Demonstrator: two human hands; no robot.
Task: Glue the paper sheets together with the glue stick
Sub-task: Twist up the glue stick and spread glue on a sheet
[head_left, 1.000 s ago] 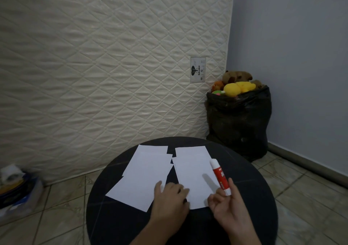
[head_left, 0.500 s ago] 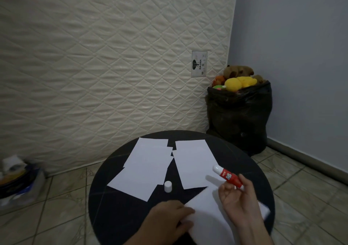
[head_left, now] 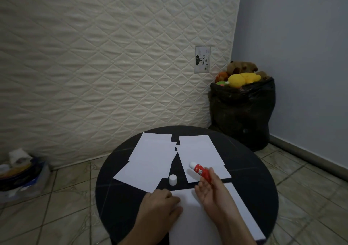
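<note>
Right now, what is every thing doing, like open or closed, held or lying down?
glue stick: uncapped, held in the right hand, tip pointing away
white cap: off, standing upright on the round table
near sheet: flat, left hand resting on its edge
left paper stack: flat, overlapping, untouched
right sheet: flat, untouched
black bag: open, stuffed with soft toys

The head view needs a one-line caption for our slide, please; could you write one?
Right hand holds the uncapped glue stick while left hand rests on a paper sheet; cap stands nearby.
</note>
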